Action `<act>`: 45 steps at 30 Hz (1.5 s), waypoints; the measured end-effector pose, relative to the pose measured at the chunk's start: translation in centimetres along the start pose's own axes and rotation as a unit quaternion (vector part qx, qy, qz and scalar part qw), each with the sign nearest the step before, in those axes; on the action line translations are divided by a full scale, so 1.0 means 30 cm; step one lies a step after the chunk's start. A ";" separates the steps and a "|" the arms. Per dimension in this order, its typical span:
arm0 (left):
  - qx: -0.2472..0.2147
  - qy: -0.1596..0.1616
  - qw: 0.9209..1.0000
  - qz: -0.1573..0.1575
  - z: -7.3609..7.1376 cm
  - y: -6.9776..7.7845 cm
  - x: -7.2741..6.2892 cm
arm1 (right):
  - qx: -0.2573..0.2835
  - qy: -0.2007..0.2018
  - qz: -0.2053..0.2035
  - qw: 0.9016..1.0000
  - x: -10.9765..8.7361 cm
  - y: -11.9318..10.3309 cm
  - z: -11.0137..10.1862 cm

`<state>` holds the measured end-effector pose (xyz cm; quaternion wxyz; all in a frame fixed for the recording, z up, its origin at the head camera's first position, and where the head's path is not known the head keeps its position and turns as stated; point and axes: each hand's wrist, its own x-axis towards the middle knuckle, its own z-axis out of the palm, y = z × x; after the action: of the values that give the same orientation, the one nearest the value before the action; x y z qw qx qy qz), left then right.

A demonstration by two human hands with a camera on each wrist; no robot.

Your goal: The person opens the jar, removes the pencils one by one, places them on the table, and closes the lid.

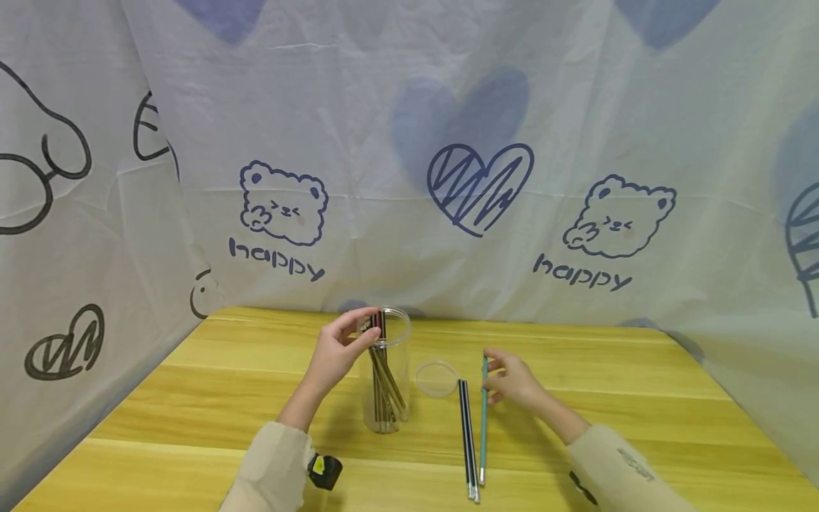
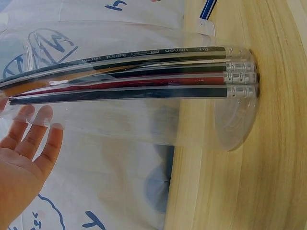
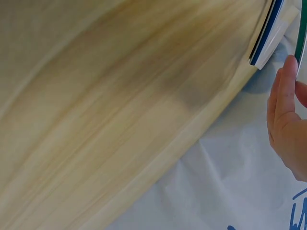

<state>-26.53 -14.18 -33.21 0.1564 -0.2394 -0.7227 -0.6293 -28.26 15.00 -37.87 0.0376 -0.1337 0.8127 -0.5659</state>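
Observation:
My left hand (image 1: 335,348) grips a clear plastic jar (image 1: 403,355) near its rim, thumb toward me. The jar stands upright. Inside it several pencils (image 2: 158,91) lean together, dark ones and a red one among them, silver eraser ends down; the left wrist view shows fingers (image 2: 38,134) against the jar wall. With its thumb and fingers my right hand (image 1: 515,382) pinches a teal pencil (image 1: 483,434) near its upper end, eraser end toward me. Just left of that pencil, dark blue pencils (image 1: 468,444) lie side by side on the table.
A round clear lid (image 1: 437,378) lies between the jar and the loose pencils on the wood-grain table (image 1: 192,398). Behind the table's far edge hangs a pale printed cloth (image 1: 384,235) with hearts and bears, and more cloth hangs at the left.

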 end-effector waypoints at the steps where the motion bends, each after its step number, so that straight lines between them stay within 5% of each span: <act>1: 0.000 -0.001 1.000 -0.001 0.000 0.000 0.000 | 0.000 -0.001 0.004 1.000 0.002 0.001 0.003; 20: 0.006 -0.001 1.000 -0.014 -0.002 -0.001 -0.003 | -0.030 -0.018 0.062 0.997 0.007 0.001 0.020; 45: 0.008 0.001 1.000 -0.008 -0.001 -0.014 0.003 | -0.085 -0.013 0.084 0.993 0.021 0.026 0.088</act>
<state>-26.85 -14.23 -33.51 0.1540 -0.2320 -0.7295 -0.6247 -28.44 12.68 -39.49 0.0844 -0.0754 0.8656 -0.4879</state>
